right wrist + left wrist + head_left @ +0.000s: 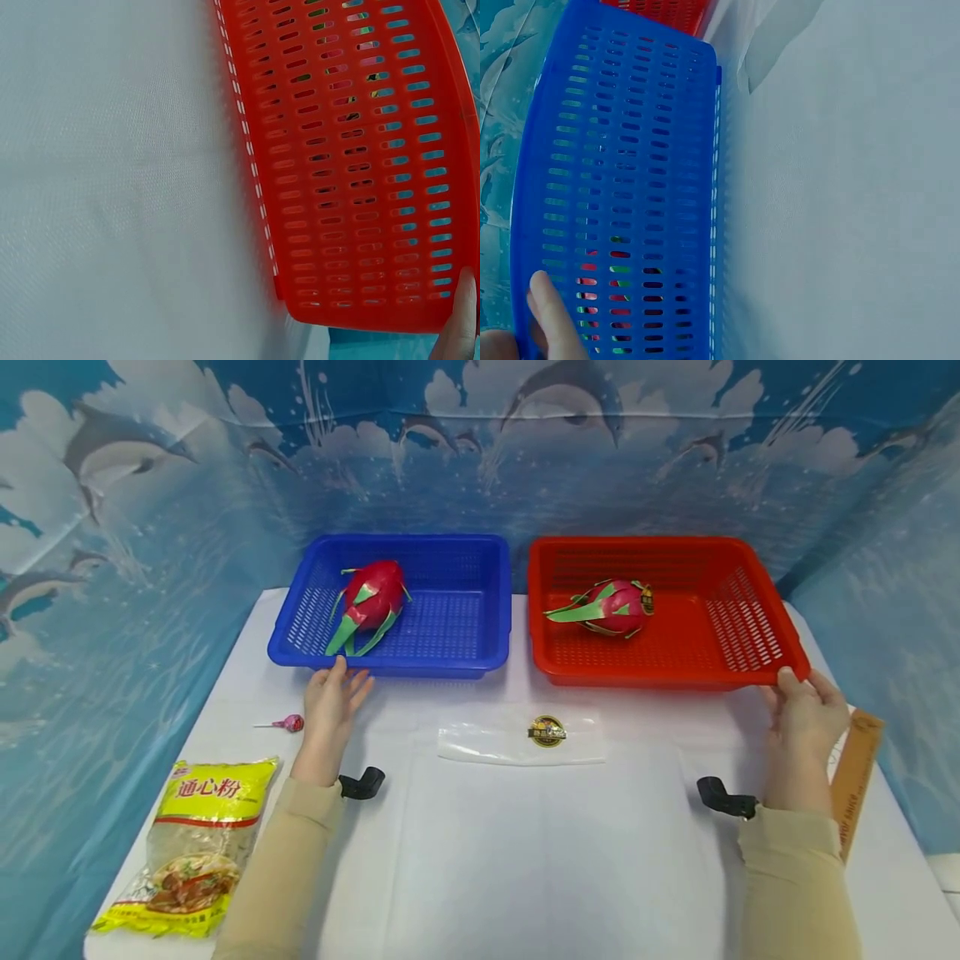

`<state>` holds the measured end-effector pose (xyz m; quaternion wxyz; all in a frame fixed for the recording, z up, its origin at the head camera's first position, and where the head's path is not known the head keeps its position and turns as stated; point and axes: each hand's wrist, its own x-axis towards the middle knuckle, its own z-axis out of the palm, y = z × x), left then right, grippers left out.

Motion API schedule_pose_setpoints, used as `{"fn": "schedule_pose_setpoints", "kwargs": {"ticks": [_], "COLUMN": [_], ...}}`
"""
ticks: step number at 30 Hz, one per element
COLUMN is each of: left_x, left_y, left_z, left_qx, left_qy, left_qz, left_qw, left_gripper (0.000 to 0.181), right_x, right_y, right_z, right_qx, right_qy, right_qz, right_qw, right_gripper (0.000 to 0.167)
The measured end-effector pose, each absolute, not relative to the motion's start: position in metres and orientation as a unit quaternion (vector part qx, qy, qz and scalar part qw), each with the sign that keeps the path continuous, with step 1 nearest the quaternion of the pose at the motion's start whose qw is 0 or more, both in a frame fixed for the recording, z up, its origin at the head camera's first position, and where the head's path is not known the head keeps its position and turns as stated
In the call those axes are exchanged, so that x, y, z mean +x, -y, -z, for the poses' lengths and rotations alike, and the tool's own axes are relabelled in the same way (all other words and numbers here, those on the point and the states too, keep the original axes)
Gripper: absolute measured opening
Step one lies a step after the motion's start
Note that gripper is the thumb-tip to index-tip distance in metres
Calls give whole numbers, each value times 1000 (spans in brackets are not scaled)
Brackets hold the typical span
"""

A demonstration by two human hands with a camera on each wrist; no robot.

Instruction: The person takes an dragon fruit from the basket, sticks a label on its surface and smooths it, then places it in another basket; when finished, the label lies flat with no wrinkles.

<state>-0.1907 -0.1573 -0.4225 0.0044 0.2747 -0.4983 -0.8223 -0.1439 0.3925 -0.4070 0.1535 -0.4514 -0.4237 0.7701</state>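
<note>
In the head view, my left hand [330, 706] is at the front rim of a blue plastic basket [450, 662], thumb over the rim and a finger against the outer wall. Inside that basket lies a red dragon fruit [377, 587] with green leaf tips. My right hand [806, 718] grips the front right corner of a red plastic basket [660, 677], thumb on its rim. A second dragon fruit [618, 602], bearing a dark sticker, lies in the red basket. The right wrist view shows one finger [459, 319] along the slotted red wall.
Between the hands lies a flat clear plastic bag [487, 743] with a round label. A pink lollipop [293, 723] and a yellow pasta packet [202, 843] are on the left. Beside the right forearm is a brown printed strip [857, 777]. A dolphin-print curtain [525, 468] stands behind the baskets.
</note>
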Motion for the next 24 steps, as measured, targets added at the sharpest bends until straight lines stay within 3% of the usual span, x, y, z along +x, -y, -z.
{"fn": "schedule_pose_setpoints", "kwargs": {"ticks": [11, 19, 24], "left_x": [-196, -195, -196], "left_y": [156, 155, 153], "left_z": [424, 428, 428], "left_qx": [249, 235, 229], "left_qy": [506, 510, 517], "left_qz": [825, 826, 823], "left_qw": [34, 47, 62], "left_gripper": [12, 9, 6], "right_x": [-146, -145, -148], "right_y": [-393, -399, -397], "right_z": [405, 397, 396], "right_qx": [-452, -480, -499], "right_qy": [427, 479, 511], "right_qz": [-767, -729, -693], "right_qw": [159, 91, 98], "right_gripper": [73, 86, 86]}}
